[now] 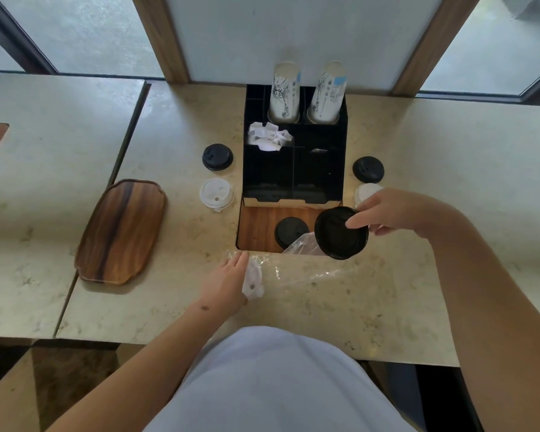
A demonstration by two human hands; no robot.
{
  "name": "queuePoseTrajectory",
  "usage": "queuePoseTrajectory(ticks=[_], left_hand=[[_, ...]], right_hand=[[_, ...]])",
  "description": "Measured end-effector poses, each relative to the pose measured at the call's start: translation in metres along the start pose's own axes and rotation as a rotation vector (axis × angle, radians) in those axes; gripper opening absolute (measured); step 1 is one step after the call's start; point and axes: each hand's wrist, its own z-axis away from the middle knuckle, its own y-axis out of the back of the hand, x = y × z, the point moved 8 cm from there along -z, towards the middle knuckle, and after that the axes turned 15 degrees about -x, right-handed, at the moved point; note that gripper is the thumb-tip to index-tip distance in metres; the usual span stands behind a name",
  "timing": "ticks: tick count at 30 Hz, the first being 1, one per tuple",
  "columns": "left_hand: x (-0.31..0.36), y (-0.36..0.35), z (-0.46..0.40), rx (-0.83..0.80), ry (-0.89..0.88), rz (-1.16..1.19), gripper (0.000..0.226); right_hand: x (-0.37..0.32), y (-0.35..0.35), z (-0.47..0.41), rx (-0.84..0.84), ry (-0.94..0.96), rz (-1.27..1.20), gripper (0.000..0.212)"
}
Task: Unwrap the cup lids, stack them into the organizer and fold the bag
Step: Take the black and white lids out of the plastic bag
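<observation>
Just short of the black organizer's (294, 169) near edge, the right hand (393, 213) grips a stack of black lids (340, 233) tilted on edge, empty compartments straight ahead, while the left hand (228, 280) presses the clear bag (296, 272) flat on the table (387, 307) with straight fingers.

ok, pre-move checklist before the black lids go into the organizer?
1. Right hand grips the black lid stack: ok.
2. Stack out of the plastic bag: ok, the bag's mouth lies under it.
3. Left hand pins the bag on the counter: ok.
4. Front compartments of the organizer free: cannot tell, too dark.
5. Path to the organizer: ok, though a loose black lid lies on the wood inset below.
6. White lids still in the bag: cannot tell.
</observation>
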Motion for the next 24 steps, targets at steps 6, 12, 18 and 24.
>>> queuePoseTrajectory(ticks=[6,12,18,24], left_hand=[[0.0,0.004,-0.006,0.016,-0.023,0.014,0.114],[0.0,0.009,-0.014,0.008,-0.033,0.026,0.114],[0.0,0.012,-0.015,0.021,-0.037,0.028,0.11],[0.002,0.015,-0.013,0.021,-0.039,0.04,0.107]], right_hand=[[-0.025,0.006,-0.006,-0.019,0.145,-0.195,0.015],[-0.034,0.014,-0.03,-0.035,0.294,-0.479,0.018],[-0.016,0.015,-0.085,-0.097,0.195,-0.513,0.044],[-0.005,0.044,-0.118,0.289,0.136,-0.111,0.051]])
